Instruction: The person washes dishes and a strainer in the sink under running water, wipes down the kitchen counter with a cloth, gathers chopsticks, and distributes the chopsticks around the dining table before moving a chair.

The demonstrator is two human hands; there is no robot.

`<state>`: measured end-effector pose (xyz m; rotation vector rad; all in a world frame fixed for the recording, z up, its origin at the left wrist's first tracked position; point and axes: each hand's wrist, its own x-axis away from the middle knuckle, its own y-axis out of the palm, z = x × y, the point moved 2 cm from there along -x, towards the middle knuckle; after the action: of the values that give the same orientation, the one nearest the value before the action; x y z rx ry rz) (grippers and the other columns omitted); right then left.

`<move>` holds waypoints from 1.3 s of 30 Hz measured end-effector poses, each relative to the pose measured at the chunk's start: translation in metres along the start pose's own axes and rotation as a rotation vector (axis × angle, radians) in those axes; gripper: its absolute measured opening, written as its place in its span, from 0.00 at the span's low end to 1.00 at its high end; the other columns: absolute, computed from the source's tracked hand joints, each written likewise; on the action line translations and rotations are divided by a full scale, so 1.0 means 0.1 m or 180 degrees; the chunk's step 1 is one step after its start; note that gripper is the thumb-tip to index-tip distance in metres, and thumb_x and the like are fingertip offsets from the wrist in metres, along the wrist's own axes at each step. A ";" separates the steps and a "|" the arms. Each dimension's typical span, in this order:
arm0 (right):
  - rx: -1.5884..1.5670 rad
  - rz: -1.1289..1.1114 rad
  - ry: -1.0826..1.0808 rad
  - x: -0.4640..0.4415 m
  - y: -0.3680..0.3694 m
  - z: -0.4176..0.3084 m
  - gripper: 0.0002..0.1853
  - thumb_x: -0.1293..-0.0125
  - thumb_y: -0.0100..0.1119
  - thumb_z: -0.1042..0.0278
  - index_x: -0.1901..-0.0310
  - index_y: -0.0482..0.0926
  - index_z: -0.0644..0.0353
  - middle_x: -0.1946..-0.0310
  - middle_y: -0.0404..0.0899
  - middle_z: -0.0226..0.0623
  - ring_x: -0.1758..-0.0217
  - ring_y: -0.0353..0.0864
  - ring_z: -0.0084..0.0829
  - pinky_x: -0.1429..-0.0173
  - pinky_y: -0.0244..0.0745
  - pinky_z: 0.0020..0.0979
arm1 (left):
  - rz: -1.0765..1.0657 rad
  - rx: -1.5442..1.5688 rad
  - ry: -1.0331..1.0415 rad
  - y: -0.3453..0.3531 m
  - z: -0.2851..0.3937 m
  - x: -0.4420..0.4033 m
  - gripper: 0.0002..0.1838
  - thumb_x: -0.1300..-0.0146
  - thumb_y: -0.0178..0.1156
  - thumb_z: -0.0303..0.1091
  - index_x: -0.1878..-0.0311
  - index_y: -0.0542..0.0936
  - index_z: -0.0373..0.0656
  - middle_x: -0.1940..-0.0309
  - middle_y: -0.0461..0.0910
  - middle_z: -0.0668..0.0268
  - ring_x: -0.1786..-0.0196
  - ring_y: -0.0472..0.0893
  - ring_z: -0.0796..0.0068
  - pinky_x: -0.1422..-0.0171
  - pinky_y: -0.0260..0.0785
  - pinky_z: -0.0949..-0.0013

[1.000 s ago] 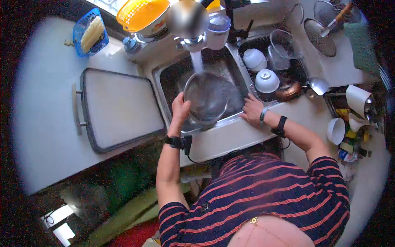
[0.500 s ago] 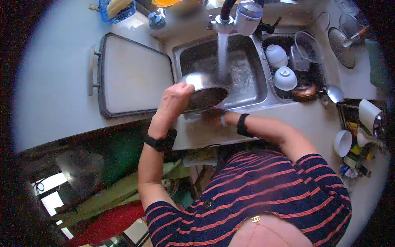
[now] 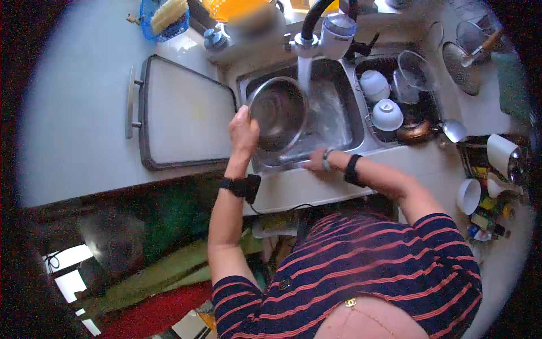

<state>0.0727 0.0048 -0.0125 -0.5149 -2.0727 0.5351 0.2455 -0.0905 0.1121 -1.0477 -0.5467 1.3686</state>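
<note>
A round metal basin is tilted over the left part of the sink, its inside facing me. My left hand grips its left rim, fingers closed. Water runs from the faucet just right of the basin's upper rim. My right hand is at the sink's front edge, below and right of the basin; it is blurred, and its finger positions are unclear.
A white board with a dark rim lies left of the sink. White bowls and a copper-coloured pan sit in the rack on the right. A blue basket is at the back left.
The basin was low in the sink, then lifted and tipped with its outside showing; now its inside faces me. My right hand moved from the sink's right front edge toward the middle. The view shifted.
</note>
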 end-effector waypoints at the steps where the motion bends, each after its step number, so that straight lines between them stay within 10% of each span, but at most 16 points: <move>1: 0.0192 0.0102 0.0224 -0.02 0.12 0.28 0.32 0.40 0.32 0.38 0.60 0.78 0.61 0.57 0.74 0.53 0.53 0.73 0.48 0.46 0.64 0.41 | -0.0350 0.0191 -0.0735 0.14 -0.04 -0.03 0.06 0.54 0.50 0.25 0.70 0.70 0.38 0.76 0.73 0.54 0.73 0.74 0.57 0.68 0.66 0.61; 4: -0.0002 -0.0018 0.0368 0.21 0.00 0.60 0.32 0.41 0.34 0.39 0.61 0.78 0.61 0.60 0.75 0.52 0.54 0.73 0.48 0.49 0.66 0.41 | -0.0685 0.1840 -0.1924 0.63 -0.12 -0.01 0.11 0.54 0.51 0.25 0.65 0.72 0.31 0.76 0.76 0.60 0.74 0.76 0.69 0.74 0.67 0.65; 9: 0.0065 0.0177 0.0798 0.42 -0.29 0.68 0.27 0.42 0.41 0.42 0.58 0.78 0.57 0.56 0.75 0.45 0.51 0.73 0.45 0.47 0.65 0.41 | -0.0454 0.4550 -0.2891 1.95 -0.77 0.31 0.11 0.55 0.48 0.18 0.64 0.71 0.31 0.72 0.74 0.57 0.72 0.77 0.62 0.74 0.70 0.58; 10: -0.0264 0.0727 0.0587 0.38 -0.37 0.73 0.24 0.43 0.44 0.45 0.58 0.77 0.56 0.57 0.76 0.45 0.53 0.74 0.45 0.49 0.67 0.40 | -0.0732 0.3927 -0.3554 1.98 -0.73 0.30 0.12 0.55 0.49 0.19 0.63 0.71 0.32 0.71 0.75 0.56 0.72 0.77 0.61 0.74 0.71 0.58; 11: -0.0593 0.1272 0.0364 0.33 -0.46 0.78 0.21 0.45 0.48 0.48 0.58 0.77 0.55 0.58 0.76 0.44 0.54 0.74 0.45 0.51 0.69 0.40 | -0.1477 0.2120 -0.0994 2.70 -1.49 0.52 0.11 0.55 0.50 0.20 0.64 0.72 0.33 0.70 0.75 0.54 0.73 0.77 0.61 0.72 0.72 0.59; 13: -0.1463 0.2293 -0.0143 0.10 -0.68 0.89 0.15 0.46 0.52 0.59 0.58 0.75 0.58 0.64 0.77 0.41 0.62 0.77 0.42 0.58 0.72 0.38 | -0.1555 0.3403 -0.3335 1.82 -0.58 0.42 0.09 0.53 0.51 0.21 0.66 0.74 0.34 0.71 0.76 0.52 0.75 0.77 0.63 0.73 0.72 0.63; 17: -0.4370 0.2066 -0.0374 -0.22 -1.32 0.84 0.16 0.43 0.52 0.65 0.52 0.70 0.59 0.63 0.76 0.39 0.61 0.77 0.42 0.57 0.73 0.39 | -0.0349 0.0118 -0.3017 1.86 -0.60 0.16 0.10 0.49 0.51 0.29 0.62 0.73 0.38 0.69 0.74 0.59 0.70 0.75 0.68 0.67 0.69 0.67; 19: -0.6201 -0.0777 -0.4447 -0.57 -1.59 0.84 0.20 0.40 0.45 0.62 0.49 0.66 0.64 0.61 0.75 0.46 0.60 0.75 0.46 0.53 0.71 0.43 | -0.1743 0.2667 -0.2319 1.75 -0.51 -0.09 0.15 0.46 0.50 0.29 0.54 0.69 0.37 0.62 0.74 0.54 0.64 0.76 0.64 0.59 0.71 0.68; 22: -0.7377 -0.0041 -0.3184 -0.16 -1.94 0.44 0.21 0.38 0.45 0.60 0.48 0.65 0.64 0.51 0.67 0.51 0.49 0.68 0.48 0.43 0.65 0.44 | -0.1427 0.4417 -0.2998 1.30 0.15 -0.35 0.13 0.43 0.50 0.30 0.54 0.69 0.37 0.60 0.74 0.56 0.61 0.77 0.64 0.56 0.71 0.67; 25: -0.7518 0.0204 -0.3179 -0.11 -1.97 0.31 0.21 0.37 0.42 0.59 0.48 0.65 0.64 0.50 0.66 0.51 0.46 0.65 0.49 0.41 0.63 0.44 | -0.1240 0.5800 -0.2658 1.34 0.32 -0.68 0.12 0.40 0.49 0.31 0.55 0.70 0.37 0.61 0.75 0.59 0.62 0.77 0.66 0.56 0.72 0.68; 28: -0.7301 -0.0162 -0.3842 -0.20 -1.82 0.44 0.19 0.41 0.47 0.63 0.49 0.67 0.64 0.50 0.66 0.50 0.46 0.65 0.47 0.41 0.62 0.45 | -0.2494 0.8621 -0.1427 1.59 0.23 -0.93 0.14 0.38 0.45 0.32 0.52 0.69 0.35 0.60 0.74 0.60 0.57 0.75 0.66 0.49 0.68 0.65; 31: -0.6933 -0.0519 -0.4860 -0.06 -1.67 0.59 0.17 0.45 0.50 0.69 0.53 0.69 0.65 0.52 0.69 0.49 0.48 0.67 0.46 0.43 0.64 0.44 | -0.1660 0.7251 -0.1799 1.31 0.63 -0.83 0.13 0.37 0.43 0.33 0.54 0.69 0.36 0.60 0.74 0.59 0.56 0.74 0.65 0.48 0.67 0.63; 33: -0.8312 0.1797 -0.2242 0.42 -1.65 0.50 0.16 0.42 0.45 0.66 0.55 0.69 0.66 0.55 0.71 0.51 0.49 0.68 0.47 0.42 0.61 0.47 | -0.1665 0.7618 -0.1793 1.50 0.50 -0.76 0.14 0.36 0.42 0.34 0.52 0.69 0.35 0.58 0.74 0.56 0.55 0.74 0.62 0.47 0.66 0.61; 39: -0.8157 0.1623 -0.2555 0.60 -1.97 0.29 0.24 0.38 0.30 0.55 0.52 0.67 0.67 0.57 0.72 0.55 0.49 0.68 0.51 0.38 0.49 0.55 | -0.1184 0.6220 -0.3139 1.60 0.13 -0.35 0.17 0.39 0.47 0.33 0.49 0.65 0.34 0.55 0.69 0.46 0.51 0.70 0.51 0.45 0.65 0.52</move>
<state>-0.0122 -0.1284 0.1224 -2.3289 -1.9563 -2.4770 0.1449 -0.1394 -0.0087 1.2773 0.1121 1.2375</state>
